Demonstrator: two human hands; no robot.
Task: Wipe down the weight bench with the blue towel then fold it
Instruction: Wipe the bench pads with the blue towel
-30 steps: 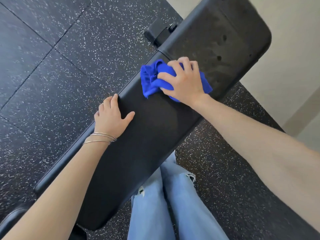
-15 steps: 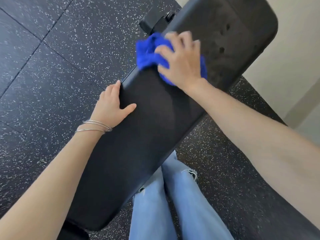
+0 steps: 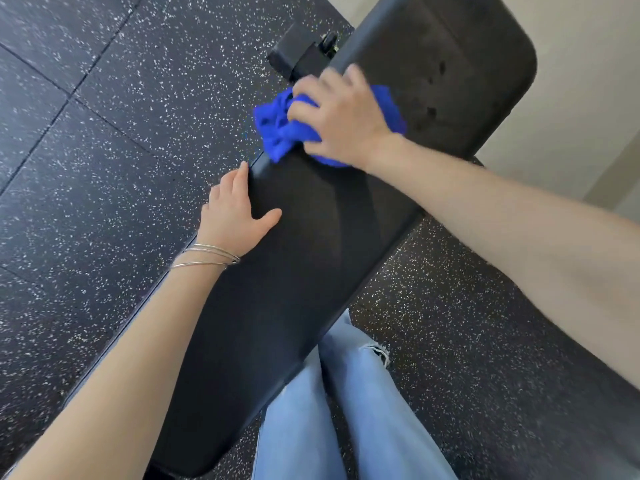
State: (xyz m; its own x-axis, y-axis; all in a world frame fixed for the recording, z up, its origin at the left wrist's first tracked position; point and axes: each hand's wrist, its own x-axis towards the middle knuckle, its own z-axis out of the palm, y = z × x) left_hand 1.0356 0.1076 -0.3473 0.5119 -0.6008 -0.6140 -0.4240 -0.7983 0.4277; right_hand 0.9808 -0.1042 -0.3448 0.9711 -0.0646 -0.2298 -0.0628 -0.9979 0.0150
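Note:
The black padded weight bench (image 3: 311, 271) runs diagonally from the lower left to the upper right. A bunched blue towel (image 3: 277, 126) lies on it near the gap between the two pads, hanging slightly over the left edge. My right hand (image 3: 343, 116) grips the towel from above and presses it on the pad; part of the towel is hidden under the palm. My left hand (image 3: 235, 216) rests on the bench's left edge, thumb on the top surface, fingers over the side.
Black speckled rubber floor tiles (image 3: 104, 150) surround the bench. A black bracket (image 3: 301, 53) of the bench frame sticks out at the far left side. My legs in light blue jeans (image 3: 329, 410) stand against the bench's near right side. A pale wall (image 3: 588, 81) is at right.
My right hand carried the towel up the bench, then back toward the left edge near the pad gap. My left hand stayed on the bench edge.

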